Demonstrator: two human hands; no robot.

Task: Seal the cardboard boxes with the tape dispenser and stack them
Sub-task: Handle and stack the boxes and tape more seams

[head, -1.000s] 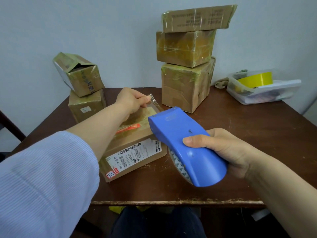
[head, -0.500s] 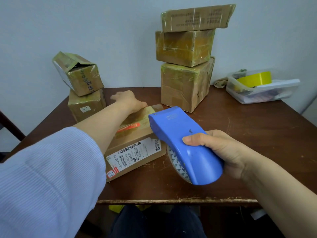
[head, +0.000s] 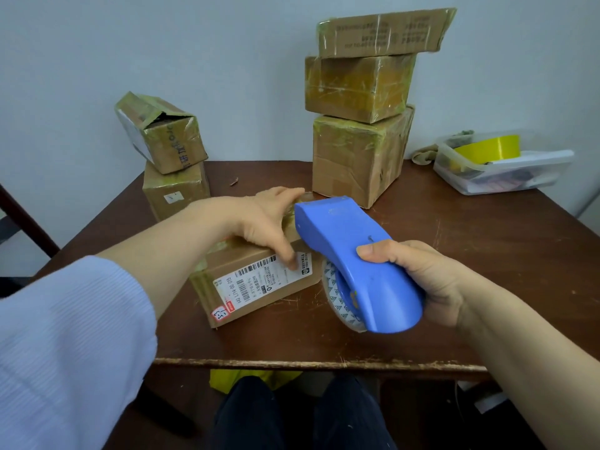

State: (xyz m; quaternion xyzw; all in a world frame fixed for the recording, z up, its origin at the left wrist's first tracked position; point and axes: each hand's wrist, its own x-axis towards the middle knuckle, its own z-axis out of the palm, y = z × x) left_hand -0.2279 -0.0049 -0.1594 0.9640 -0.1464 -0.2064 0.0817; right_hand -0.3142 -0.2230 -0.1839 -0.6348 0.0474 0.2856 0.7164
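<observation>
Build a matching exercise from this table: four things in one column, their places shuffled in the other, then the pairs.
1. dispenser
2. labelled box
3. yellow roll
4. open box

a. in the tub
b. under the left hand
c. in the right hand
d. tilted on the lower box, back left

Pairs: 1-c, 2-b, 3-a, 4-d.

Left hand [head: 259, 222] on box [head: 259, 280], dispenser [head: 354, 264] alongside
</observation>
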